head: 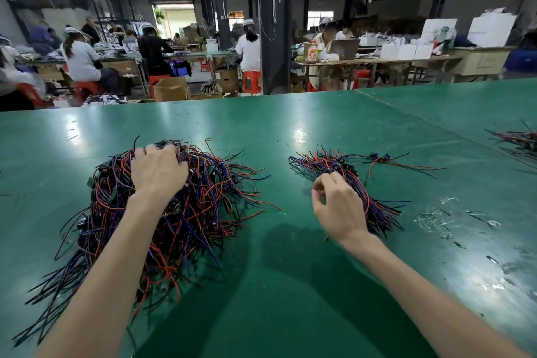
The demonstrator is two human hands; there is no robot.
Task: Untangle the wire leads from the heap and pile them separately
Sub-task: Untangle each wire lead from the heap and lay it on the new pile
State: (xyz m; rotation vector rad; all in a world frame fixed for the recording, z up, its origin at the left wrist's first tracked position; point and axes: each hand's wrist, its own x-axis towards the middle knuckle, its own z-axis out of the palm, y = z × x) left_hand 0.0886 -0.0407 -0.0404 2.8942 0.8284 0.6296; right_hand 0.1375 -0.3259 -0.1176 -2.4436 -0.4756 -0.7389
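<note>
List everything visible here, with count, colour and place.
tangled heap of red, blue and black wire leads: one, mixed, table left.
smaller pile of separated wire leads: one, same colours, table centre-right.
loose bundle of wire leads: one, dark and red, far right edge.
glossy green table: one, green, foreground.
clear plastic scraps: several, transparent, table right.
red plastic stools: several, red, background floor.
seated workers: several, mostly white tops, background benches.
left grip: one, bare hand, fingers curled into the tangled heap.
right grip: one, bare hand, curled over the smaller pile's near edge; contents unclear.

left hand [158, 171] gripping tangled wire heap [186, 218], right hand [338, 206] above smaller pile [328, 161], green table [290, 285]
</note>
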